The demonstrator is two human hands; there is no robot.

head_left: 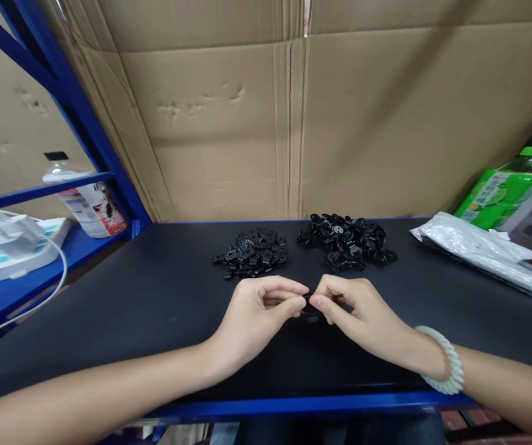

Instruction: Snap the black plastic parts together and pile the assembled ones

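Observation:
Near the middle of the black tabletop (pixel 173 321), my left hand (pixel 261 315) and my right hand (pixel 354 309) meet fingertip to fingertip. Between them they pinch a small black plastic part (pixel 310 304), mostly hidden by the fingers. Thumb and forefinger of each hand close on it from either side. Just beyond my left hand lies a heap of small round black parts with holes (pixel 254 250). Past my right hand is a second heap of black plastic pieces (pixel 347 238), shinier and more irregular. A pale coiled band (pixel 446 361) circles my right wrist.
Cardboard (pixel 219 123) walls off the back. At left, a blue metal frame (pixel 85 123) borders a shelf with a labelled bottle (pixel 90 204) and a white power strip (pixel 25 256) with a cable. On the right are a silvery plastic bag (pixel 479 247) and a green-labelled bottle (pixel 498 191).

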